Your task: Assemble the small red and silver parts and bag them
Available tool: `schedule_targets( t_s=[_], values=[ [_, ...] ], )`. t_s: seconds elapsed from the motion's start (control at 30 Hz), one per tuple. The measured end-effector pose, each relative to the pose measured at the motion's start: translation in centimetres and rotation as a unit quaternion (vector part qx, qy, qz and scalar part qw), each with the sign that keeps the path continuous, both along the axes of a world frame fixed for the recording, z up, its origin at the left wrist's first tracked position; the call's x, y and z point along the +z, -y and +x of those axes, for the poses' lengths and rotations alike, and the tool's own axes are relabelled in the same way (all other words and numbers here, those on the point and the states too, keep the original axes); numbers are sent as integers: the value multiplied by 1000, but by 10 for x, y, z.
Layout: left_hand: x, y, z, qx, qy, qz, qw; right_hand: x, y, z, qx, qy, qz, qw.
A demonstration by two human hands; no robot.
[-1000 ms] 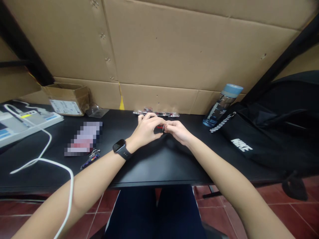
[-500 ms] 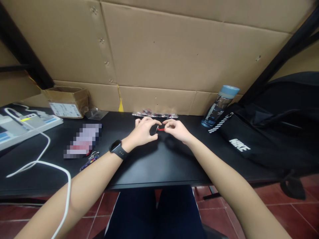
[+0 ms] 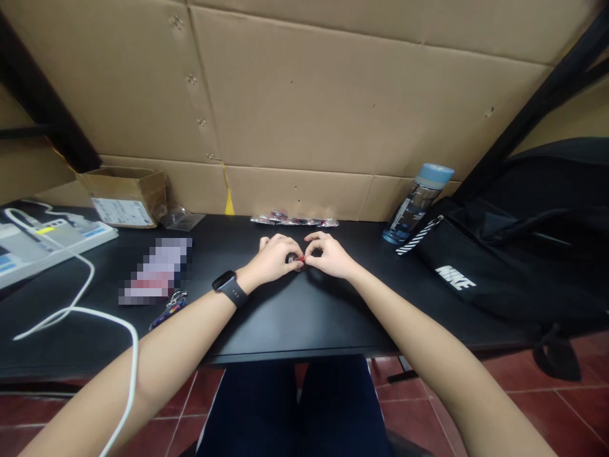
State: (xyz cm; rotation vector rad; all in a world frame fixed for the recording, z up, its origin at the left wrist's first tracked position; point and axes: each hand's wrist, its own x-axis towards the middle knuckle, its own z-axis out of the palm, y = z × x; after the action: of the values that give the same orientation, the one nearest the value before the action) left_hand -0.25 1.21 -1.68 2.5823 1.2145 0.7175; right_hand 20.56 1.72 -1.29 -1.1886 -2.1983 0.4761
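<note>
Both hands, left hand (image 3: 273, 259) and right hand (image 3: 329, 256), are now brought together from half a second ago, fingertips pinched closed on a small red-and-dark piece (image 3: 297, 258) held between them, just above the black desk (image 3: 295, 317).

Black desk (image 3: 295, 317): bottle (image 3: 413, 204), bag (image 3: 504, 266).

The counter (image 3: 304, 317) is bare from its near edge up to the left hand (image 3: 273, 260) and right hand (image 3: 328, 257), which meet mid-counter. Behind them a packet strip (image 3: 295, 221) lines the far edge. Toward the left edge lie a white cable (image 3: 85, 298), keys (image 3: 169, 306) and a cardboard box (image 3: 124, 187). A water bottle (image 3: 416, 203) and black bag (image 3: 504, 266) block the right end.
</note>
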Motion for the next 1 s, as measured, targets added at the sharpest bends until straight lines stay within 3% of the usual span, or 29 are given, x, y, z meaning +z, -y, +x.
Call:
schedule_targets(
  t_s=[0.13, 0.27, 0.47, 0.77, 1.0],
  values=[
    [-1, 0, 0, 2, -11, 5, 1000, 7, -3, 8, 23, 10, 49, 998],
    [2, 2, -1, 8, -4, 12, 1000, 16, -15, 33, -23, -3, 115, 993],
    [6, 5, -2, 17, -17, 35, 999, 8, -35, 65, -79, 93, 80, 989],
    [12, 3, -11, 20, -77, 85, 993, -13, -49, 64, -102, 67, 50, 991],
    [13, 6, -12, 25, -80, 100, 991, -6, -40, 54, -75, 20, 87, 993]
  ],
)
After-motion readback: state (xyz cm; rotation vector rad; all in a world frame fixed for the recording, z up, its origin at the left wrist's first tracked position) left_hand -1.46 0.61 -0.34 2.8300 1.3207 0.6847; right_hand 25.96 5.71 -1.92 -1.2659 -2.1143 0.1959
